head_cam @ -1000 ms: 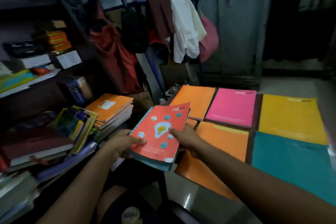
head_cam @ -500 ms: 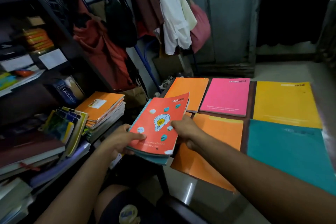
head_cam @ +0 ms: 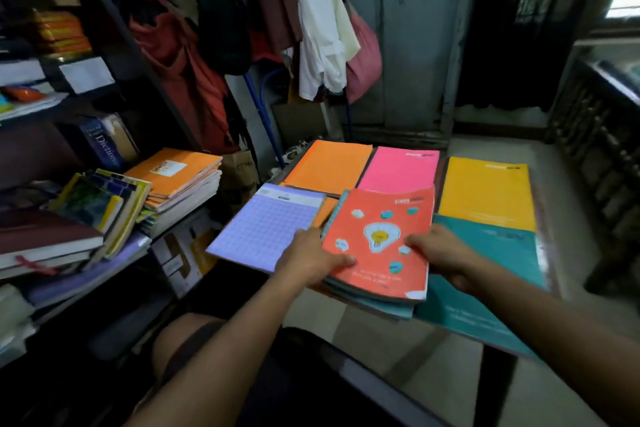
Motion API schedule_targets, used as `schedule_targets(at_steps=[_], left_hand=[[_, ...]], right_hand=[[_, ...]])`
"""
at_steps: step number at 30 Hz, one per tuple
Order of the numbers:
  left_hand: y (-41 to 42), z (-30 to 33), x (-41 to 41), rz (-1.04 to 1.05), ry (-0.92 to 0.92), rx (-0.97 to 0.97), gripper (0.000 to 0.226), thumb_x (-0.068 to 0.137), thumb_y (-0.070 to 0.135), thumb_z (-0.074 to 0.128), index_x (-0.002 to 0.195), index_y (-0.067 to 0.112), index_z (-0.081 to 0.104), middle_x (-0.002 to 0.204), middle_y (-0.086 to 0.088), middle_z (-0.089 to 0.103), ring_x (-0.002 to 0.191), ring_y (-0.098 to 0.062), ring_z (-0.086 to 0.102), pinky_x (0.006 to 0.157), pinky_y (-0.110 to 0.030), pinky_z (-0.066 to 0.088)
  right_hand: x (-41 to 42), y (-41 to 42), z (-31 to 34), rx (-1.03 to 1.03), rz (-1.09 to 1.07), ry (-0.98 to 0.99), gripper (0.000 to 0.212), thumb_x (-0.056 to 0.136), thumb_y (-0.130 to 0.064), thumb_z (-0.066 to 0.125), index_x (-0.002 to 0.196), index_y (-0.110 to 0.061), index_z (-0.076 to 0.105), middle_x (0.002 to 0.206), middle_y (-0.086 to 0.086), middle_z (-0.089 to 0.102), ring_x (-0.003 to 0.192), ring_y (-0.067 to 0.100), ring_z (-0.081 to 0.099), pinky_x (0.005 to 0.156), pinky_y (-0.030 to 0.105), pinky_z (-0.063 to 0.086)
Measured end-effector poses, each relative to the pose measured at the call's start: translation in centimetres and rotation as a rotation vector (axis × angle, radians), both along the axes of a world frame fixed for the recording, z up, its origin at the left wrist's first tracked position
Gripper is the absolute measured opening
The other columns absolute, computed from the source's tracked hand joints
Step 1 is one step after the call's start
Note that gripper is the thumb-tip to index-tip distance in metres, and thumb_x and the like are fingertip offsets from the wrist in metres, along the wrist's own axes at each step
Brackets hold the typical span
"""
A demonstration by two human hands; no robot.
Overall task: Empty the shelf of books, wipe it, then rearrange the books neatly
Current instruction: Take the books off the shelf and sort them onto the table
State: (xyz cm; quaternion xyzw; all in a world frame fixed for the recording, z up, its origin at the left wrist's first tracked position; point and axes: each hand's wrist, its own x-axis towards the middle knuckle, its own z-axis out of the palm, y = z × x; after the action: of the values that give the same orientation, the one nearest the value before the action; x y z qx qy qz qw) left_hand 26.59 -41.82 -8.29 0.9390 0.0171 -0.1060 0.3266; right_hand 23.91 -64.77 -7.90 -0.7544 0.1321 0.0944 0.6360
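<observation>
A red notebook with a light-bulb cover point(head_cam: 379, 239) tops a small stack that I hold over the table's near left part. My left hand point(head_cam: 311, 258) grips the stack's left edge with the thumb on the cover. My right hand point(head_cam: 438, 253) grips its right edge. A purple grid notebook point(head_cam: 265, 227) juts out to the left beside the stack, its right edge under my left hand. On the dark shelf point(head_cam: 114, 24) at the left lie piles of books, among them an orange notebook pile point(head_cam: 173, 172).
Orange point(head_cam: 329, 166), pink point(head_cam: 400, 168), yellow point(head_cam: 485, 192) and teal point(head_cam: 498, 246) notebooks lie flat on the table. A blue dictionary point(head_cam: 102, 146) stands in the shelf. Clothes hang on a rack point(head_cam: 311, 31) behind. A dark chair point(head_cam: 595, 149) stands at the right.
Both hands have carried the red-topped stack to the right, from beside the shelf to over the table. The purple grid notebook now shows to the stack's left.
</observation>
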Motion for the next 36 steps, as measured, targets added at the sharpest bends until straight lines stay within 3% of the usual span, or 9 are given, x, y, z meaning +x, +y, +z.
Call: schedule_targets(at_steps=[6, 9, 13, 15, 21, 25, 29, 33, 36], left_hand=[[-0.5, -0.1, -0.9, 0.052, -0.08, 0.111, 0.074, 0.069, 0.062, 0.082, 0.119, 0.024, 0.042, 0.123, 0.002, 0.055, 0.11, -0.026, 0.061, 0.09, -0.047, 0.053], [-0.5, 0.7, -1.0, 0.057, -0.091, -0.041, 0.061, 0.074, 0.05, 0.082, 0.109, 0.029, 0.037, 0.113, 0.008, 0.064, 0.099, -0.022, 0.066, 0.085, -0.047, 0.058], [-2.3, 2.9, -2.2, 0.02, -0.06, -0.391, 0.053, 0.088, 0.025, 0.078, 0.119, 0.031, 0.036, 0.11, 0.007, 0.066, 0.089, -0.013, 0.067, 0.056, -0.028, 0.054], [-3.7, 4.5, -2.7, -0.01, -0.097, -0.467, 0.052, 0.09, 0.021, 0.076, 0.121, 0.032, 0.036, 0.108, 0.006, 0.068, 0.085, -0.012, 0.068, 0.047, -0.023, 0.047], [-9.0, 8.2, -3.6, -0.077, -0.122, -0.759, 0.045, 0.09, 0.017, 0.076, 0.121, 0.022, 0.043, 0.105, 0.004, 0.067, 0.077, -0.011, 0.067, 0.044, -0.023, 0.046], [-13.3, 3.4, -5.2, -0.182, -0.012, -0.518, 0.038, 0.083, 0.036, 0.081, 0.111, 0.026, 0.056, 0.102, 0.006, 0.071, 0.08, -0.018, 0.072, 0.048, -0.03, 0.053], [-15.4, -2.0, -7.1, -0.29, 0.005, -0.073, 0.058, 0.067, 0.062, 0.08, 0.11, 0.029, 0.06, 0.111, 0.007, 0.058, 0.095, -0.019, 0.066, 0.08, -0.041, 0.06], [-15.5, -2.0, -6.9, -0.256, -0.026, -0.071, 0.057, 0.074, 0.055, 0.081, 0.108, 0.031, 0.043, 0.115, 0.013, 0.06, 0.104, -0.016, 0.063, 0.088, -0.041, 0.054], [-15.6, -1.6, -6.6, -0.23, -0.025, -0.115, 0.058, 0.075, 0.052, 0.081, 0.11, 0.037, 0.037, 0.115, 0.01, 0.053, 0.102, -0.015, 0.062, 0.089, -0.041, 0.056]], right_hand=[[0.8, -0.7, -0.3, -0.102, 0.029, -0.036, 0.023, 0.099, -0.003, 0.046, 0.106, -0.016, 0.065, 0.092, -0.002, 0.077, 0.082, 0.018, 0.076, 0.084, 0.045, 0.06], [0.1, -1.9, 0.1, -0.045, -0.009, -0.021, 0.016, 0.101, -0.009, 0.053, 0.112, -0.019, 0.057, 0.097, 0.006, 0.075, 0.079, 0.019, 0.074, 0.065, 0.039, 0.06], [-1.4, -4.4, -0.2, 0.12, -0.064, -0.017, 0.052, 0.091, -0.017, 0.072, 0.135, -0.026, 0.045, 0.111, 0.011, 0.074, 0.108, 0.037, 0.067, 0.092, 0.057, 0.056], [-2.5, -5.1, -0.2, 0.204, -0.128, -0.084, 0.061, 0.087, -0.015, 0.076, 0.138, -0.026, 0.045, 0.116, 0.009, 0.072, 0.109, 0.034, 0.067, 0.093, 0.059, 0.054], [-3.2, -10.3, 4.3, 0.136, -0.426, -0.396, 0.064, 0.078, -0.006, 0.081, 0.134, -0.019, 0.051, 0.117, 0.003, 0.066, 0.09, 0.011, 0.068, 0.064, 0.025, 0.05], [-5.6, -14.4, 3.5, 0.071, -0.496, -0.259, 0.072, 0.078, 0.008, 0.076, 0.138, -0.014, 0.043, 0.098, 0.004, 0.064, 0.066, 0.01, 0.07, 0.05, 0.025, 0.054], [-9.0, -15.0, -1.7, -0.001, -0.495, -0.071, 0.056, 0.084, 0.003, 0.075, 0.13, -0.016, 0.048, 0.088, 0.003, 0.069, 0.057, 0.015, 0.071, 0.043, 0.025, 0.053], [-8.5, -14.7, -3.4, -0.138, -0.551, -0.15, 0.063, 0.087, -0.008, 0.076, 0.137, -0.028, 0.042, 0.091, -0.013, 0.062, 0.072, 0.011, 0.068, 0.061, 0.031, 0.055], [-8.1, -14.5, -4.1, -0.248, -0.524, -0.173, 0.068, 0.087, -0.011, 0.077, 0.142, -0.028, 0.041, 0.105, -0.007, 0.058, 0.078, 0.005, 0.064, 0.068, 0.034, 0.055]])
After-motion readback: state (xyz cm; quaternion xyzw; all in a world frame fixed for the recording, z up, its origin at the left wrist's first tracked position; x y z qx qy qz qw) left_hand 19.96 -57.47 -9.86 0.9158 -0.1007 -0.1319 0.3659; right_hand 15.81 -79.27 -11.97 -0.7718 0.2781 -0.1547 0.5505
